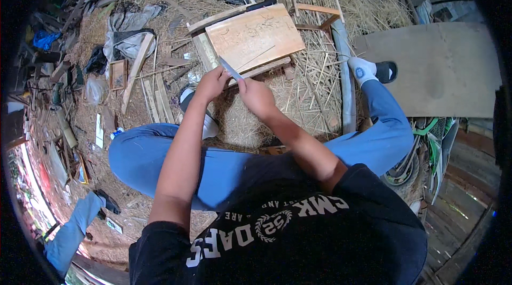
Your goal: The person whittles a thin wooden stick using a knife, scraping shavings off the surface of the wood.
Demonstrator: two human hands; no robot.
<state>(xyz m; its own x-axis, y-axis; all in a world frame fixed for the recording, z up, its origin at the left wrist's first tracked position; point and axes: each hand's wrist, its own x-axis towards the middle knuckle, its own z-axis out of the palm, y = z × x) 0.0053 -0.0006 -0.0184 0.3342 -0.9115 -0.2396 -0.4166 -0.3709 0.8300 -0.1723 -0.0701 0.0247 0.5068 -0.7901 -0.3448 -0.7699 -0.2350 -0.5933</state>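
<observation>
My right hand (257, 97) is closed around a knife, its pale blade (229, 67) pointing up and left over the near edge of a wooden board (256, 31). Close beside the blade, my left hand (212, 84) has its fingers pinched together. A thin stick (257, 57) slants across the board's near right part and runs under the blade to the left fingertips. The board has dark markings and lies on a low wooden bench (205, 50). Both hands stay at the bench's near side; the knife's handle is hidden in my right hand.
A wooden slatted cage (314, 7) stands beyond the bench at the right. Bamboo strips (314, 79) cover the straw-strewn ground. At the left lie planks (137, 71), a small wooden frame (118, 75) and grey cloth (130, 45). Another person's leg (74, 226) shows at lower left.
</observation>
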